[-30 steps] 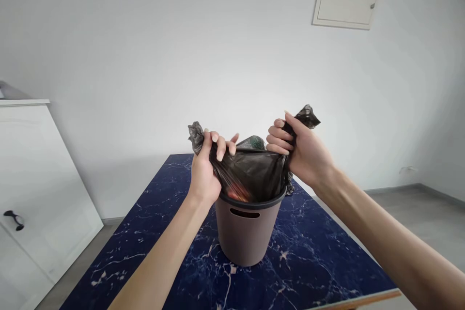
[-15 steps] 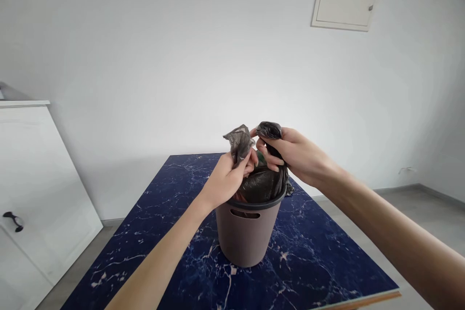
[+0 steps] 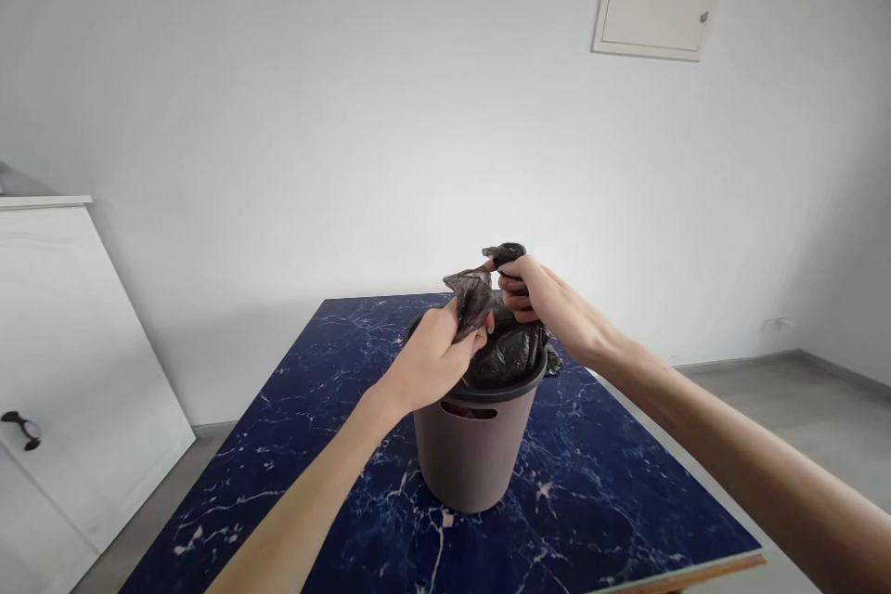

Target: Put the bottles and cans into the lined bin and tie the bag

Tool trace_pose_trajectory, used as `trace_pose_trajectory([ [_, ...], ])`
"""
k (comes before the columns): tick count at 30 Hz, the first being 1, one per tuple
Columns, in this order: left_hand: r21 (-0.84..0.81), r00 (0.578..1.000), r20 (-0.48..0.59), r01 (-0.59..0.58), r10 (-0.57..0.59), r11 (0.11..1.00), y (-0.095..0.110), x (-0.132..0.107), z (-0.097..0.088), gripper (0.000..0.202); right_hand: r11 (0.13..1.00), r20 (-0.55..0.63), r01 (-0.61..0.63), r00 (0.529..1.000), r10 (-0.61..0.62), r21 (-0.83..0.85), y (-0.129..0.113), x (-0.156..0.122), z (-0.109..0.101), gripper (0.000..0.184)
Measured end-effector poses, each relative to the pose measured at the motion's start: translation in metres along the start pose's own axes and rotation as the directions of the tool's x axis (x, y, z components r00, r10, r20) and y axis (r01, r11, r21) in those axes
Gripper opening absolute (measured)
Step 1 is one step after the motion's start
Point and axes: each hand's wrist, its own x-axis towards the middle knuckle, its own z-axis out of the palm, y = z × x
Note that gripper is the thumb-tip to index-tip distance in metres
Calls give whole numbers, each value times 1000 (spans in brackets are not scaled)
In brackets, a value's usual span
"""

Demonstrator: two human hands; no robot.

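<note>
A grey-brown trash bin (image 3: 470,459) with a black rim and a slot handle stands upright on the blue marbled table. Inside it sits a black plastic trash bag (image 3: 510,356), its top gathered up above the rim. My left hand (image 3: 432,355) is closed around one bunched end of the bag, over the near left of the rim. Higher and to the right, my right hand (image 3: 535,293) grips another twisted end of it. Whatever the bag contains is hidden.
The blue marbled table (image 3: 334,371) reaches toward the white wall. At the left stands a white cabinet (image 3: 83,343) with a black handle. A piece of black plastic (image 3: 553,360) lies behind the bin's right side. A wall panel (image 3: 654,9) is high on the right.
My left hand has shifted slightly right and down with its bag end. My right hand has moved a little left and lower, its fingers wrapped tighter around the plastic.
</note>
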Motion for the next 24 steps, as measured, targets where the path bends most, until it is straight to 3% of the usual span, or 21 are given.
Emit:
trace_pose_trajectory([
  [2,18,1000,-24,17,-16,1000,-1,0,0,26,997,33,-2,999,4,-80,-2,-4,-1,29],
  [6,21,999,-31,13,-12,1000,-2,0,1,19,912,94,199,980,-177,-360,-2,-10,-2,18],
  [11,16,1000,-1,15,-15,1000,1,-1,0,20,957,44,108,994,-99,-269,-1,-8,0,19],
  [16,131,1000,16,-11,9,991,1,-2,1,18,910,-60,152,980,-189,-386,3,-3,4,35],
  [20,246,1000,-18,-17,22,969,1,-2,4,19,868,-10,188,976,-217,-459,9,-1,10,26],
  [24,244,997,-78,6,13,970,0,-1,5,17,875,21,238,967,-253,-421,8,-7,16,21],
])
